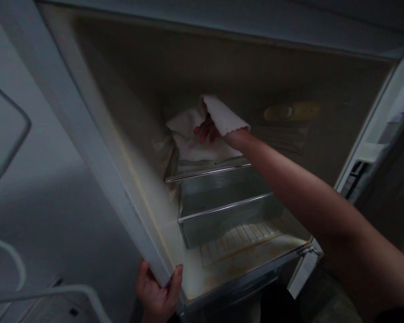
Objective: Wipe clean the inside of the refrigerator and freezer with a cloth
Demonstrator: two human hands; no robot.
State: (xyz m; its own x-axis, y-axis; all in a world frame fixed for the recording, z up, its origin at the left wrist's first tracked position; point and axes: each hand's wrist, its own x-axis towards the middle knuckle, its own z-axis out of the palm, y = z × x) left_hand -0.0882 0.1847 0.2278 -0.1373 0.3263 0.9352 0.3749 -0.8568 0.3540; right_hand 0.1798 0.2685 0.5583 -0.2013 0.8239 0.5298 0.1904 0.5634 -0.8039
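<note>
A stained refrigerator (97,148) stands in front of me, and I look into its cabinet. My right hand (210,129) is deep inside, its fingers curled at a white cloth (191,148). Part of the cloth lies over the back of this hand and wrist, and part spreads beneath it above the upper glass shelf (208,172). At the lower left my left hand (158,289) grips the front edge of the refrigerator's side wall, thumb on the inner side and fingers outside.
Below is a second glass shelf (225,207) with a metal front trim. Brown stains mark the ribbed cabinet floor (245,242). An oval lamp cover (291,111) sits on the back wall. A bent pale tube (63,290) is at the lower left, and a hinge (308,251) at the lower right.
</note>
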